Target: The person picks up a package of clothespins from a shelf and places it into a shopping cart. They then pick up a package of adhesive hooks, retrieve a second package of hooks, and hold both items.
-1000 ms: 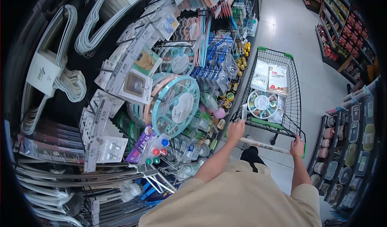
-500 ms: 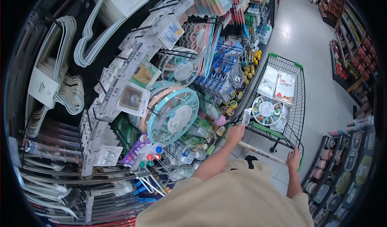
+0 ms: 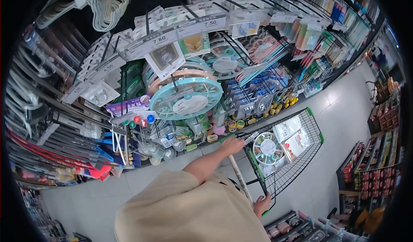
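Left hand (image 3: 233, 145) closed round the left end of a long pale rod-shaped cart handle (image 3: 239, 175). Right hand (image 3: 262, 204) curled at the handle's other end, touching the rear corner of the cart; cannot tell how tightly its fingers close. Just beyond the left fingers, a narrow pale flat piece (image 3: 251, 138); held or fixed to the cart, unclear.

Ahead of both hands: black wire shopping cart with green plastic corners (image 3: 297, 169). Inside, nearest the grip, a round white-rimmed plastic item with a white disc label (image 3: 267, 147); past it, flat white packets (image 3: 288, 128).

Outward from the left hand: large turquoise round plastic hanger with a pale oval label (image 3: 189, 105), hung in front of a peach-coloured one. Above these, a white 7.80 price strip (image 3: 159, 40).

Beyond the right hand: low shelf with pink rounded containers (image 3: 284, 228). Farther ahead of the cart, pale grey tiled floor (image 3: 344, 106).
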`<control>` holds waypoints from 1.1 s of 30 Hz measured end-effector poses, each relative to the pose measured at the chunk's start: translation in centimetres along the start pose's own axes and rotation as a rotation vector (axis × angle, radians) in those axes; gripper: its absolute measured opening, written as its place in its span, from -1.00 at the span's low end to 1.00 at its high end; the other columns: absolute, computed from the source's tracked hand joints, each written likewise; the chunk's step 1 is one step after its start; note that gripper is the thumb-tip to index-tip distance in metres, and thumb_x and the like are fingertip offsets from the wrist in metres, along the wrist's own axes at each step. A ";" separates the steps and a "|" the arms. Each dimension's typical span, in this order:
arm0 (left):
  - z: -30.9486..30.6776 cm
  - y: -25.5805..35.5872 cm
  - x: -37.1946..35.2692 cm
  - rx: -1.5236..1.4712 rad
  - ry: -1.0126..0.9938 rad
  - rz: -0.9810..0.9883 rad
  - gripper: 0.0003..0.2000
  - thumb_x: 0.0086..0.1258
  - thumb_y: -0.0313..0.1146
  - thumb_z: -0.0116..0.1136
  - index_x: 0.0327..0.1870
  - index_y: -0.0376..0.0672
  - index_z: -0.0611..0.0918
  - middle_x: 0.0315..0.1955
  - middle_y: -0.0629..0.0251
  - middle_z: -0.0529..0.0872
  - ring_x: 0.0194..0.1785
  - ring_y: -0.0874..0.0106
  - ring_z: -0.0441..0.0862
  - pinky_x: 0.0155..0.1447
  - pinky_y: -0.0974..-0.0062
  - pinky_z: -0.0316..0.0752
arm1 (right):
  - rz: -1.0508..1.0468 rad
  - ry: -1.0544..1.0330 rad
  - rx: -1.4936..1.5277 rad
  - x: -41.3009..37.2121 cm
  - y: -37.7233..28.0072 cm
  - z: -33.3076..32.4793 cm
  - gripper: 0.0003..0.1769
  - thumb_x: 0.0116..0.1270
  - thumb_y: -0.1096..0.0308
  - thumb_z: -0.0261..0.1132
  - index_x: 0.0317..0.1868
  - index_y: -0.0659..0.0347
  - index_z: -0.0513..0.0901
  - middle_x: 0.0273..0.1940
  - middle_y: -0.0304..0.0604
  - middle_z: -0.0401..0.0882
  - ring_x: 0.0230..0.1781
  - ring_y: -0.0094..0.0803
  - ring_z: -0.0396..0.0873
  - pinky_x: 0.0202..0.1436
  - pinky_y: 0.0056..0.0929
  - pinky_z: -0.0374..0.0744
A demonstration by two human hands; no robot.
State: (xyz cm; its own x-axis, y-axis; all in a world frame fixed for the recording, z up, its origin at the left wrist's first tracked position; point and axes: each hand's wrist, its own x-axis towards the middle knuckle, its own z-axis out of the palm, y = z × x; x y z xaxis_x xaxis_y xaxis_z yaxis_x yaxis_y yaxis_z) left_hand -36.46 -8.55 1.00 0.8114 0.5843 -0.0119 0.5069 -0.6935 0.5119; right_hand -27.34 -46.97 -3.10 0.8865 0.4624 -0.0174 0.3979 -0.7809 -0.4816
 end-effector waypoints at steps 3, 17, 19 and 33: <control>-0.6 -0.1 -0.2 -0.023 -0.014 0.007 -0.70 0.53 -0.10 -0.01 -0.25 -0.12 0.63 -0.46 0.00 0.73 -0.30 -0.03 0.71 -0.17 -0.03 0.57 | -0.011 -0.012 0.072 1.4 -2.3 -0.1 -0.57 0.33 0.51 0.16 0.20 0.42 0.53 0.09 0.23 0.61 0.12 0.14 0.56 0.21 -0.08 0.49; -8.4 0.3 -3.5 -0.522 0.163 0.118 -0.70 0.53 -0.12 0.13 -0.16 -0.19 0.71 -0.32 0.02 0.71 -0.24 0.04 0.67 -0.18 0.20 0.53 | -0.164 -0.034 0.453 6.9 -16.1 3.6 -0.60 0.44 0.55 0.10 0.26 0.46 0.50 0.12 0.22 0.63 0.16 -0.02 0.62 0.22 -0.24 0.53; -11.6 1.2 -4.1 -0.576 0.288 0.131 -0.71 0.52 -0.14 0.16 -0.23 -0.23 0.68 -0.41 0.05 0.68 -0.33 0.07 0.66 -0.25 0.23 0.50 | -0.232 0.014 0.721 7.5 -22.3 1.4 -0.56 0.54 0.46 0.10 0.35 0.44 0.40 0.19 0.17 0.59 0.20 -0.12 0.58 0.26 -0.26 0.50; -32.1 0.1 -11.3 -1.256 0.900 0.042 -0.67 0.63 -0.23 0.05 0.03 -0.37 0.66 -0.31 0.31 0.75 -0.36 0.63 0.65 -0.27 0.65 0.56 | -1.082 -0.067 0.801 10.6 -47.2 -8.9 -0.33 0.40 0.42 0.33 0.45 0.32 0.29 0.41 0.10 0.33 0.45 -0.12 0.29 0.48 -0.18 0.28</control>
State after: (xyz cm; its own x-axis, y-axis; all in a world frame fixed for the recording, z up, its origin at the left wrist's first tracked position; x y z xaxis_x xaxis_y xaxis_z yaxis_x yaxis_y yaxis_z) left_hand -54.88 -1.69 28.75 0.1471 0.9462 0.2883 -0.4475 -0.1963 0.8725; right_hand -34.63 -8.88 27.23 0.1956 0.7230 0.6625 0.6181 0.4336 -0.6557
